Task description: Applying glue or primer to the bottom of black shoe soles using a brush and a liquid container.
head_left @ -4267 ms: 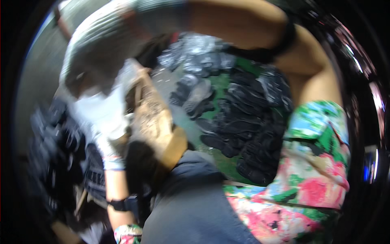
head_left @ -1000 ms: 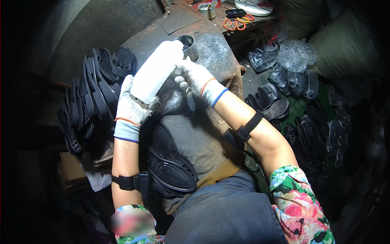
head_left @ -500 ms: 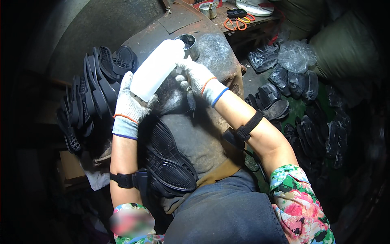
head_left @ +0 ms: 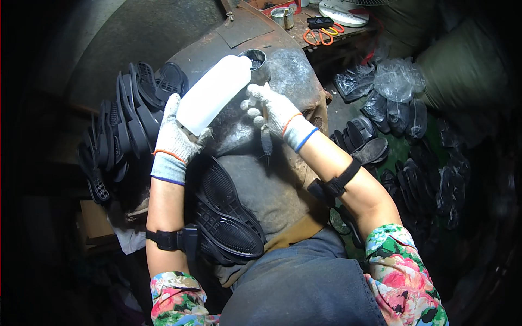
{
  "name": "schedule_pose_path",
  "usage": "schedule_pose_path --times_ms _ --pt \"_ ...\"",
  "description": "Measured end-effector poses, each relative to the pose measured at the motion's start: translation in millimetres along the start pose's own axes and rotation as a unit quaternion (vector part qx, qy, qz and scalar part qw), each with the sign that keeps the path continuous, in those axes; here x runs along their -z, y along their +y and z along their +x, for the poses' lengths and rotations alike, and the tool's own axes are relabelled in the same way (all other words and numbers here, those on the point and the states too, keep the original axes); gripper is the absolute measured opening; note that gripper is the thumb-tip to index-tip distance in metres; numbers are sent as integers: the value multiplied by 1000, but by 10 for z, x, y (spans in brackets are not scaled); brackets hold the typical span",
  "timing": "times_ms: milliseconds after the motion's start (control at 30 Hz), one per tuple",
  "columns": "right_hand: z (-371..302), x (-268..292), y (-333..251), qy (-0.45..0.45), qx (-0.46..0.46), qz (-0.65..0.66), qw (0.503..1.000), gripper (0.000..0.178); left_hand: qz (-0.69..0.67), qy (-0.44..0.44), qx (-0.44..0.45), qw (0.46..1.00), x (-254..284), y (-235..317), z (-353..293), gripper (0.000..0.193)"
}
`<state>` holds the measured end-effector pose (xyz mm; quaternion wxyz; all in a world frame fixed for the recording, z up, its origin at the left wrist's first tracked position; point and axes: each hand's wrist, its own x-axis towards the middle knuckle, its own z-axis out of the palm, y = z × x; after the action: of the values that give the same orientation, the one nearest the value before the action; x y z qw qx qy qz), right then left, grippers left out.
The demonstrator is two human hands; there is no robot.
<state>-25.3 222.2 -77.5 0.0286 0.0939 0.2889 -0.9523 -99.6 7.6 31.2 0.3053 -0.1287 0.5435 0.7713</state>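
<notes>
Head view looks down on a worn, stained counter (head_left: 293, 76), the landmark for everything else. Left of the counter leans a stack of black shoe soles (head_left: 122, 125); right of it, lower down, more dark soles lie in a loose pile (head_left: 402, 146). On the person's lap, at the counter's near edge, rests one black sole (head_left: 228, 217), tread up. Over the counter's middle, the left hand (head_left: 173, 138), in a knit glove, is closed around the base of a white plastic bottle (head_left: 213, 93), which is tilted with its neck down toward a small metal cup (head_left: 255, 58) standing on the counter. The right hand (head_left: 272, 108), also gloved, sits just beside the cup with fingers curled around what looks like a thin brush; its grip is partly hidden. Orange-handled scissors (head_left: 321, 33) lie at the counter's far edge. A good pour here likely wants the neck kept right over the cup, a slow tilt, and the right hand steadying things.
</notes>
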Motion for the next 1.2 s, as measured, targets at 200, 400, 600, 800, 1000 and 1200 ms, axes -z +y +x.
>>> schedule_pose_path --times_ms 200,400,600,800,1000,1200 --pt "-335 216 -151 28 13 -15 999 27 -15 11 2 1000 75 -34 45 51" --pt "-653 290 -402 73 22 -8 997 24 -35 28 -2 999 2 -155 9 58" --pt "-843 201 -476 108 73 -69 989 28 -127 -58 40 989 60 -464 101 53" --pt "-872 -58 -620 87 106 -123 983 35 -230 -113 43 966 247 -765 245 63" --pt "-958 -448 -892 90 167 -232 954 40 -245 -124 106 956 440 -884 -40 69" --pt "-1253 -1009 -1045 -157 268 -506 805 63 -246 -250 73 934 574 -907 -421 76"
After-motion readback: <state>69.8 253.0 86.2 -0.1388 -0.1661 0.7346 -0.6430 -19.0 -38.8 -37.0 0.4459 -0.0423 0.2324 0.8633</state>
